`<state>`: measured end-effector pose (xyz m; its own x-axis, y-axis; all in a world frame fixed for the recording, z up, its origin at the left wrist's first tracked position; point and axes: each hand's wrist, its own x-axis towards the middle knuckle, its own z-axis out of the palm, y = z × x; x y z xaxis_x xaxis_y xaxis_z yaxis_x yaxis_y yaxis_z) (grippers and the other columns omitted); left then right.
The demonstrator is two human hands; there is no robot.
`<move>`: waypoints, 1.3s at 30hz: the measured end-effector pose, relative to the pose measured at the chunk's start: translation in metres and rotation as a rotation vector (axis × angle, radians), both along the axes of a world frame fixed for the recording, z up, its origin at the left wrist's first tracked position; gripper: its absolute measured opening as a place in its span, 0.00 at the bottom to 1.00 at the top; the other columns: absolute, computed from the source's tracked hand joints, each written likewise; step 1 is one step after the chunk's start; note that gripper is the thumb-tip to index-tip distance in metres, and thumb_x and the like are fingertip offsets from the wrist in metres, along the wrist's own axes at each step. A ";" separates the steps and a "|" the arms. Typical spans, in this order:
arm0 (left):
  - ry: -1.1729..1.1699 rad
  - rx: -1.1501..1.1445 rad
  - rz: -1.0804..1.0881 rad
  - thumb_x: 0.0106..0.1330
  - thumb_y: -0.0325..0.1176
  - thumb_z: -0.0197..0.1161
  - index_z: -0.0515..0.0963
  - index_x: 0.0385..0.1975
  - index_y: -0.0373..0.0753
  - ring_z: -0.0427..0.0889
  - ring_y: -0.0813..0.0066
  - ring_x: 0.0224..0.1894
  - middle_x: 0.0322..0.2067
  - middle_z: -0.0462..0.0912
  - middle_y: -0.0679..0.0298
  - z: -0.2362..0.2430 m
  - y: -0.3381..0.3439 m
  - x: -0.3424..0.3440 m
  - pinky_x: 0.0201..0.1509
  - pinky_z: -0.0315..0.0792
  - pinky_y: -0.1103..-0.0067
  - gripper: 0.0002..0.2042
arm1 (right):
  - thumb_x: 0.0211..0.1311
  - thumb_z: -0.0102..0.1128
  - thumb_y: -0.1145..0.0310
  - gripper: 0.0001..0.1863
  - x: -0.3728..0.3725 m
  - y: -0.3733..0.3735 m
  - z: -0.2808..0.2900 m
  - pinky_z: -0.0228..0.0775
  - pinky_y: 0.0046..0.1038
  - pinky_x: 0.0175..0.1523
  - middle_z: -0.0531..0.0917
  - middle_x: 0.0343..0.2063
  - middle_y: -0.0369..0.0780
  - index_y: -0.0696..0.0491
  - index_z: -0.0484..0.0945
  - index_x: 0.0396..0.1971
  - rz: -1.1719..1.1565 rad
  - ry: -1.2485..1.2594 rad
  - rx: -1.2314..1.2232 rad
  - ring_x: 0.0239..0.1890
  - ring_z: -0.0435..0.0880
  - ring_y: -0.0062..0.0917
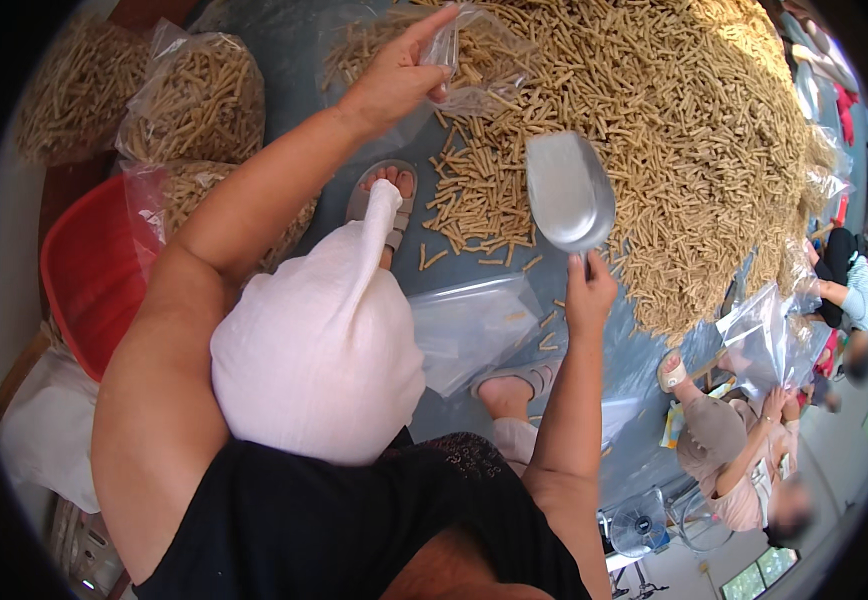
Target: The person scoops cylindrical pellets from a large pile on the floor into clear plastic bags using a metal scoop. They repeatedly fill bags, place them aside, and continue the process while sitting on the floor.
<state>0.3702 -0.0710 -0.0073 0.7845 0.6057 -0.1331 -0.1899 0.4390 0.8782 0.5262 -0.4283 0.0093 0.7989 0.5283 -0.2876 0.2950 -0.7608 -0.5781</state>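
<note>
My right hand is closed round the handle of a metal scoop. The scoop's pan looks bare and lies over the near edge of a large heap of short tan sticks. Up at the top, my left hand grips the edge of a clear plastic bag, its index finger stretched out along the film. Tan sticks show in and behind this bag, and I cannot tell how full it is. An apparently flat clear plastic bag lies on the floor between my feet.
Filled clear bags stand at the left, beside a red plastic tub and a white sack. Loose sticks lie near my feet. At the right a person in a cap handles another clear bag; a fan stands behind.
</note>
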 end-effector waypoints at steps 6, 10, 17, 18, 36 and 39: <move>0.047 0.021 -0.095 0.59 0.15 0.51 0.52 0.73 0.46 0.74 0.83 0.28 0.49 0.77 0.67 -0.013 0.005 -0.009 0.31 0.71 0.82 0.39 | 0.57 0.67 0.66 0.16 -0.014 -0.211 -0.050 0.72 0.28 0.39 0.84 0.28 0.44 0.63 0.81 0.40 -0.185 -0.031 -0.288 0.31 0.80 0.25; 0.058 -0.028 -0.091 0.58 0.15 0.52 0.52 0.73 0.46 0.75 0.83 0.30 0.51 0.76 0.68 0.007 0.001 -0.006 0.31 0.71 0.83 0.39 | 0.58 0.67 0.67 0.15 -0.034 -0.203 -0.051 0.71 0.26 0.35 0.81 0.22 0.39 0.63 0.81 0.39 -0.075 0.057 -0.181 0.26 0.75 0.19; 0.196 0.214 -0.058 0.65 0.24 0.53 0.55 0.72 0.45 0.75 0.88 0.35 0.71 0.59 0.69 0.014 0.002 -0.012 0.41 0.75 0.83 0.33 | 0.66 0.60 0.66 0.13 -0.074 -0.025 -0.123 0.63 0.22 0.22 0.75 0.18 0.34 0.59 0.73 0.25 -0.056 0.241 0.066 0.18 0.70 0.14; 0.207 0.206 -0.067 0.65 0.24 0.53 0.55 0.72 0.46 0.74 0.88 0.34 0.71 0.59 0.69 0.014 0.002 -0.014 0.41 0.75 0.83 0.33 | 0.66 0.60 0.65 0.14 -0.077 0.024 -0.105 0.64 0.22 0.22 0.75 0.17 0.34 0.58 0.72 0.24 -0.204 0.402 0.126 0.17 0.71 0.15; 0.243 0.122 -0.128 0.64 0.22 0.52 0.53 0.73 0.47 0.74 0.85 0.31 0.71 0.57 0.65 0.012 -0.009 -0.008 0.40 0.73 0.83 0.35 | 0.64 0.60 0.68 0.16 0.001 0.158 -0.143 0.59 0.25 0.24 0.72 0.15 0.34 0.60 0.73 0.19 -0.399 0.280 0.532 0.17 0.65 0.17; 0.246 0.161 -0.098 0.63 0.21 0.52 0.53 0.73 0.47 0.73 0.85 0.32 0.71 0.56 0.65 0.014 -0.009 -0.004 0.40 0.73 0.83 0.36 | 0.64 0.61 0.69 0.15 0.009 0.132 -0.151 0.58 0.24 0.24 0.71 0.16 0.33 0.60 0.72 0.20 -0.284 0.123 0.533 0.19 0.65 0.15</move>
